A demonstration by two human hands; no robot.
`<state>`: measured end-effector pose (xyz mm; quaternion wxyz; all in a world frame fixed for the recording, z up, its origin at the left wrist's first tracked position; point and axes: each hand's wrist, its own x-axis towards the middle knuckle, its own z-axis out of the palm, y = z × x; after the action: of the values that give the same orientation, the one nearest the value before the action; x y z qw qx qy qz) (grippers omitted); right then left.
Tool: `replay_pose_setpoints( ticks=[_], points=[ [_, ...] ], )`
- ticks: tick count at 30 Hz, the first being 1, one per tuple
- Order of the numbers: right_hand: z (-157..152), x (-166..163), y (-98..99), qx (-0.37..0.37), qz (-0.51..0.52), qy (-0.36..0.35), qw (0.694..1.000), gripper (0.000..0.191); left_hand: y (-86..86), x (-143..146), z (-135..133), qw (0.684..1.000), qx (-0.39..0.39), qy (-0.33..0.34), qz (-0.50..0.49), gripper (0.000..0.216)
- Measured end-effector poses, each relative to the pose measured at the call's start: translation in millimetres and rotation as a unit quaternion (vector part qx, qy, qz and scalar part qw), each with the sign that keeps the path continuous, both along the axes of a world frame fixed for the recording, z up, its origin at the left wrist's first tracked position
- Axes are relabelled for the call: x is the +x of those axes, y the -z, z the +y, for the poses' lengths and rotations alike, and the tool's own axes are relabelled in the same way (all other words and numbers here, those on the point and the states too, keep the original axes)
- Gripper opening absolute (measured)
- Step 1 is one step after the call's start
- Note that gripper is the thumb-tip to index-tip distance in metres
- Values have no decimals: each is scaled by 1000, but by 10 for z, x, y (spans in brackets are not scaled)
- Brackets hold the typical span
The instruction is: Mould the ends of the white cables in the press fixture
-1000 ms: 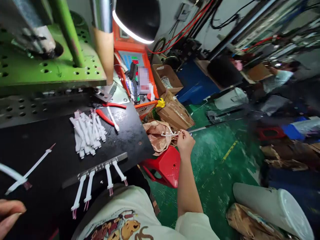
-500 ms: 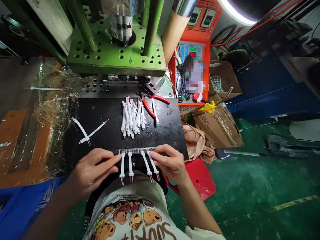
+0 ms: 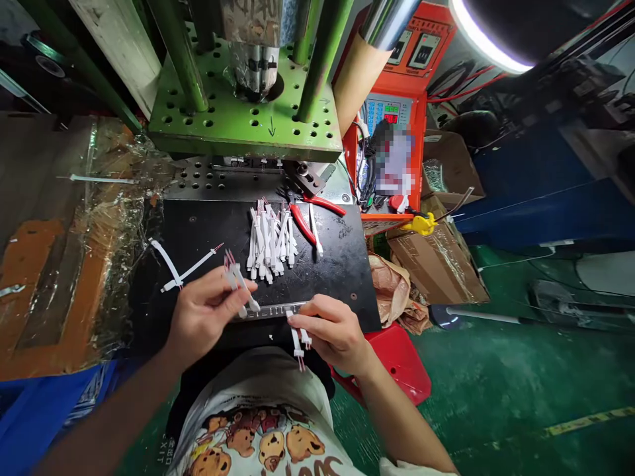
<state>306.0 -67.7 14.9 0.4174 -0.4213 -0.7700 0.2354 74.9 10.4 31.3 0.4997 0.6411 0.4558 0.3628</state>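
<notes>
My left hand (image 3: 198, 320) pinches a couple of short white flat cables (image 3: 244, 289), raised above the black work plate (image 3: 198, 225) with their thin red wires pointing up. At the plate's front edge lies a slotted metal strip (image 3: 270, 310). My right hand (image 3: 331, 330) is closed on two more white cables (image 3: 296, 338) at the strip's right end; their wire ends hang toward my lap. The fingers partly cover where these cables meet the strip. Beyond the strip lies a pile of white cables (image 3: 269, 243).
Red-handled cutters (image 3: 303, 225) and a single cable (image 3: 316, 231) lie right of the pile. Two crossed cables (image 3: 169, 264) rest at left. A green press (image 3: 248, 129) stands behind, an orange control box (image 3: 419, 152) to its right. A red stool (image 3: 404, 363) is below.
My left hand has lifted the two left cables off the strip and turned them wires-up. My right hand has moved slightly left, gathering the two right cables. The view has shifted slightly.
</notes>
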Motion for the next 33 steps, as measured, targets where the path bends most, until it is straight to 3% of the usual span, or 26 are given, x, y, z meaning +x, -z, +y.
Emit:
replay_pose_setpoints(
  ticks=[3, 5, 8, 10, 12, 17, 20, 23, 25, 29, 33],
  points=[
    [3, -37, -34, -13, 58, 21, 998, 16, -67, 38, 253, 987, -159, -32, -6, 26],
    [88, -50, -80, -56, 126, 74, 988, 14, -96, 71, 421, 978, -207, -11, -3, 33],
    [389, -21, -149, -215, 173, 152, 949, 28, -113, 124, 615, 978, -202, 35, 32, 36],
    [653, 8, -178, -319, 179, 144, 920, 34, -102, 158, 704, 978, -195, 56, 54, 35],
    [896, 26, -197, -364, 179, 109, 907, 35, -76, 189, 775, 976, -192, 71, 73, 35],
    [1183, 9, -215, -359, 58, 87, 927, 31, 8, 252, 907, 973, -185, 87, 105, 35],
    [1150, -16, -214, -250, -84, 153, 952, 24, 30, 278, 947, 972, -186, 83, 113, 35],
    [1062, -72, -233, -137, -117, 212, 960, 14, 29, 299, 955, 973, -187, 78, 108, 35],
    [1023, -136, -249, -157, -103, 181, 965, 19, 32, 315, 947, 975, -186, 80, 96, 36],
    [1017, -253, -239, -277, -71, 78, 955, 27, 72, 355, 907, 975, -198, 84, 48, 37],
    [1024, -226, -262, -294, -22, 120, 948, 21, 72, 276, 925, 976, -172, 113, 66, 37]
  ],
)
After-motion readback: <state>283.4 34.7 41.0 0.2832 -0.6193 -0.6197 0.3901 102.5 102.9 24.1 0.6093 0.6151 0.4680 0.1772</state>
